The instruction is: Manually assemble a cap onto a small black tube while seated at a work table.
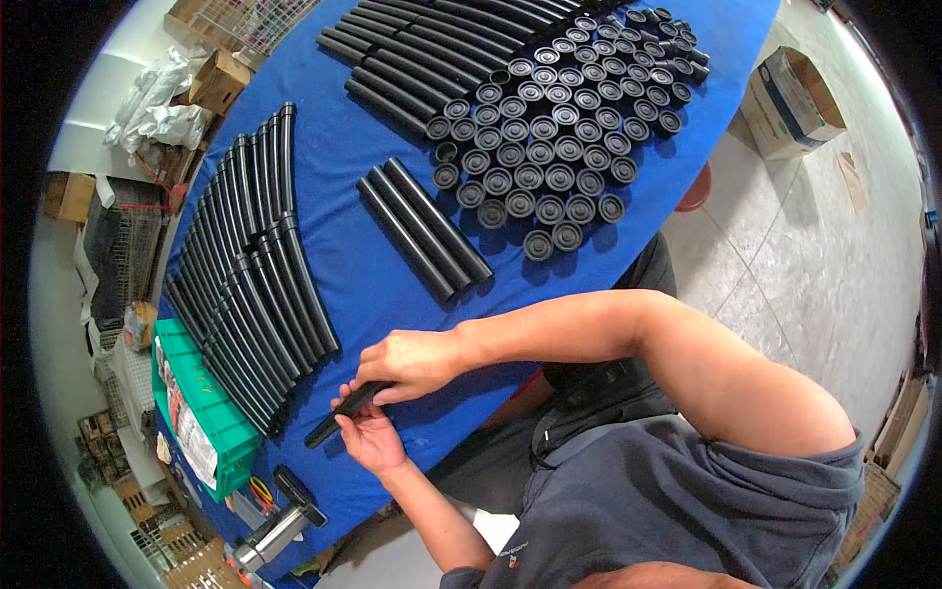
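Observation:
A short black tube (324,430) is held slantwise above the blue cloth. My left hand (373,440) has its fingers round the lower middle of it. My right hand (412,361) grips its upper end, and the fingers hide that end. Just beyond my hands lie three black tubes (422,228) side by side. To their left, rows of black tubes with collared ends (260,285) lie close together. Farther right, many round black caps (540,152) with ringed faces stand in a packed group.
More black tubes (422,49) lie along the far side of the blue cloth (329,196). At the left edge are a green plastic crate (235,447), yellow-handled scissors (260,491) and a black-headed mallet (285,525) with a metal handle. An open cardboard box (785,113) stands on the floor at right.

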A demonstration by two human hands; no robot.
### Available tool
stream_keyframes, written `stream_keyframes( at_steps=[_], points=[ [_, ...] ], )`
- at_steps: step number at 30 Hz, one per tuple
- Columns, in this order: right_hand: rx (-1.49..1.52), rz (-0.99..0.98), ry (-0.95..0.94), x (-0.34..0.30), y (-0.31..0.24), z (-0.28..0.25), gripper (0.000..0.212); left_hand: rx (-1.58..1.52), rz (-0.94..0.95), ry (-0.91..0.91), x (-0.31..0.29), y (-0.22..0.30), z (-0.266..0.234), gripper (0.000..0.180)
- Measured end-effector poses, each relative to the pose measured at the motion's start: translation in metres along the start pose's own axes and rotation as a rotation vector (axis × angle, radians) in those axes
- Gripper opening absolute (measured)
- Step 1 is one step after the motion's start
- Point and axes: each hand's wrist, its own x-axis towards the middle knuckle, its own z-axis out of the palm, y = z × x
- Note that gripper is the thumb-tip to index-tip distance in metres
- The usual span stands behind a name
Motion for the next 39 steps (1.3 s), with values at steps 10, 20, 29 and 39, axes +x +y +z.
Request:
stream_keyframes(
  at_steps=[10, 20, 29, 39],
  points=[
    [0.08, 0.028, 0.024, 0.001, -0.002, -0.002, 0.032, -0.003, 0.01, -0.005, 0.0, 0.001, 0.003, 0.031],
    [0.076, 0.065, 0.054, -0.001, -0.009, 0.001, 0.029, -0.003, 0.049, 0.03, -0.003, 0.0, 0.003, 0.031],
    [-0.032, -0.003, -0.009, 0.0, -0.005, -0.001, 0.032, 0.058, 0.025, 0.025, -0.002, 0.0, 0.001, 0.029],
    [0.12, 0.085, 0.008, 0.003, -0.002, -0.002, 0.032, 0.025, 0.008, 0.003, -0.001, -0.002, 0.009, 0.03]
  ],
)
